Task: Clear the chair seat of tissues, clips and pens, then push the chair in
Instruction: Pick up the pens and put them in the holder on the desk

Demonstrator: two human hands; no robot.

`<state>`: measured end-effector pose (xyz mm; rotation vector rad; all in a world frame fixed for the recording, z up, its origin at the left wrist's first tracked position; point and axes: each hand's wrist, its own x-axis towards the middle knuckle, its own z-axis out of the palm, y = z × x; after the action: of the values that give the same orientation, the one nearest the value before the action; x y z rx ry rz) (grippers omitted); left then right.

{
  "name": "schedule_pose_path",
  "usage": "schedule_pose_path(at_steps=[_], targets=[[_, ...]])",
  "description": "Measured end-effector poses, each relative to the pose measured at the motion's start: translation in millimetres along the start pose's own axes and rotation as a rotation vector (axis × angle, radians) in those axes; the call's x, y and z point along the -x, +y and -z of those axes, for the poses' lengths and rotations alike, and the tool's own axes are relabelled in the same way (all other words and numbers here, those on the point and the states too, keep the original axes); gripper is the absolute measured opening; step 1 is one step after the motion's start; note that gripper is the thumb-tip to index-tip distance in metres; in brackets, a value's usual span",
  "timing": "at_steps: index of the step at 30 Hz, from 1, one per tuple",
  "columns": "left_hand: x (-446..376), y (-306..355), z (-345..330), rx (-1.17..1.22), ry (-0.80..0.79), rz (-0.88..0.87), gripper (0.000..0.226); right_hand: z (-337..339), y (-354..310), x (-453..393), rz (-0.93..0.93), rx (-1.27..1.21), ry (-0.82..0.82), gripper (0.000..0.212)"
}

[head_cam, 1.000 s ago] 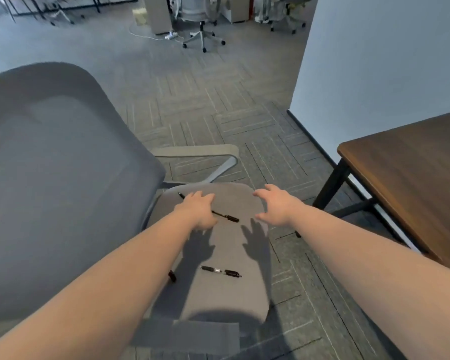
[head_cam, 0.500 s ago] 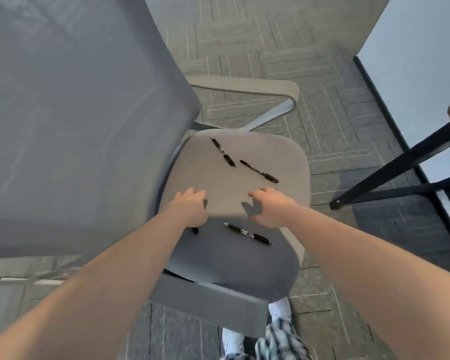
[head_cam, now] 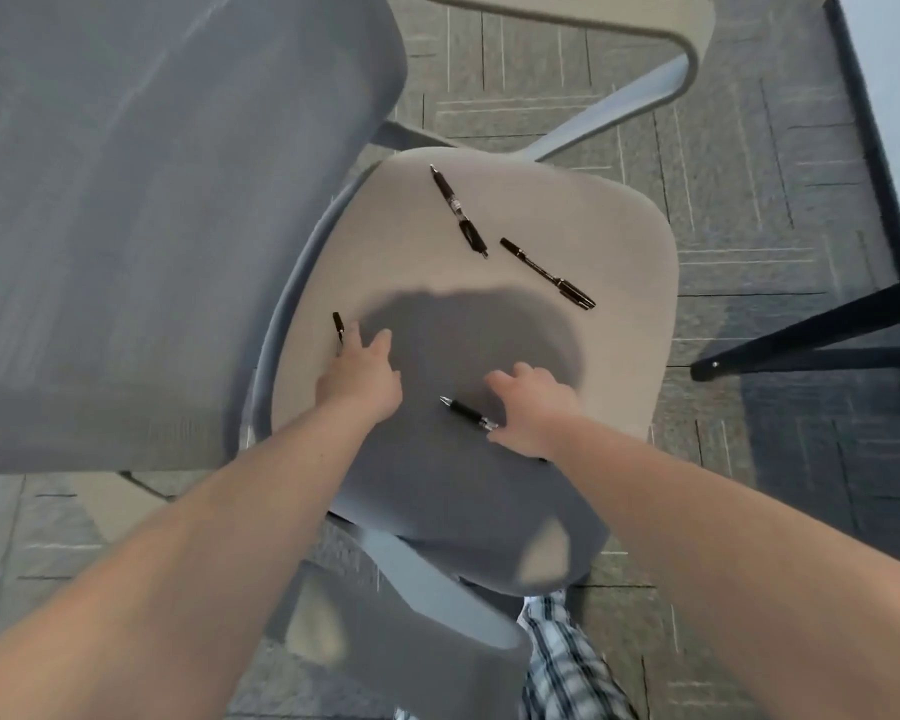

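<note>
The grey chair seat [head_cam: 567, 210] fills the middle of the head view, with several black pens on it. Two pens lie at the far side, one [head_cam: 458, 213] nearer the backrest, the other [head_cam: 546, 272] to its right. A third pen [head_cam: 338, 325] lies at the seat's left edge, and the fingertips of my left hand [head_cam: 362, 379] touch it with fingers spread. A fourth pen [head_cam: 466, 412] lies near the front. My right hand [head_cam: 533, 410] hovers over its right end with fingers curled and apart, not closed on it. No tissues or clips show.
The chair's grey mesh backrest [head_cam: 152, 200] rises at the left, and an armrest [head_cam: 619, 23] curves behind the seat. A black table leg [head_cam: 811, 335] stands at the right on grey carpet. A white wall [head_cam: 894, 70] is at the far right. My checked trouser leg [head_cam: 567, 662] is below.
The view has tilted down and closer over the seat. My left hand has reached left to the pen at the seat's edge, and my right hand has come down onto the front pen's end.
</note>
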<state>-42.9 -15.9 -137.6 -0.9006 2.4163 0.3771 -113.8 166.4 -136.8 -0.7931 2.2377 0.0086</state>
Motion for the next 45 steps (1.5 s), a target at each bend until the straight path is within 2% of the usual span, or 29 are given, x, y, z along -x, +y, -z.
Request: schedule_pose_path(at_steps=[5,9,11,13,16,18,23,30,34,38,43,45], targets=[[-17.0,2.2,-5.4,0.078,0.052,0.092,0.064,0.1,4.6,-13.4,0.041,0.026,0.009,0.031],[-31.2,7.6,-3.5,0.113,0.03,0.17,0.053,13.3,11.9,-23.7,0.055,-0.042,0.019,0.026],[-38.0,11.3,-0.7,0.123,0.02,0.183,0.064,23.8,17.0,-28.0,0.051,-0.114,0.061,0.022],[-42.1,18.7,5.3,0.144,0.036,0.183,0.06,35.7,22.2,-31.6,0.044,-0.167,0.116,0.016],[-48.5,35.9,14.7,0.222,0.103,0.117,0.038,52.6,31.0,-38.6,0.019,-0.203,0.202,0.019],[-55.0,49.6,22.4,0.265,0.149,0.08,0.033,61.9,35.9,-43.6,-0.007,-0.186,0.285,0.014],[-86.4,85.7,36.0,0.376,0.194,0.036,0.027,71.6,53.7,-66.8,-0.065,-0.12,0.417,0.029],[-128.8,129.8,36.5,0.438,0.222,0.045,0.044,74.0,74.5,-93.4,-0.07,-0.073,0.379,0.035],[-138.3,148.8,37.1,0.464,0.252,0.087,0.05,74.1,79.7,-101.3,-0.042,-0.054,0.4,0.026],[-139.3,152.2,39.2,0.458,0.229,0.181,0.046,76.7,83.0,-100.3,-0.055,-0.099,0.373,0.023],[-127.4,145.5,40.4,0.43,0.15,0.135,0.042,77.9,85.4,-87.6,-0.113,-0.198,0.299,0.013],[-117.4,142.0,42.8,0.457,0.156,0.081,0.032,81.1,86.7,-81.1,-0.162,-0.297,0.253,0.012]])
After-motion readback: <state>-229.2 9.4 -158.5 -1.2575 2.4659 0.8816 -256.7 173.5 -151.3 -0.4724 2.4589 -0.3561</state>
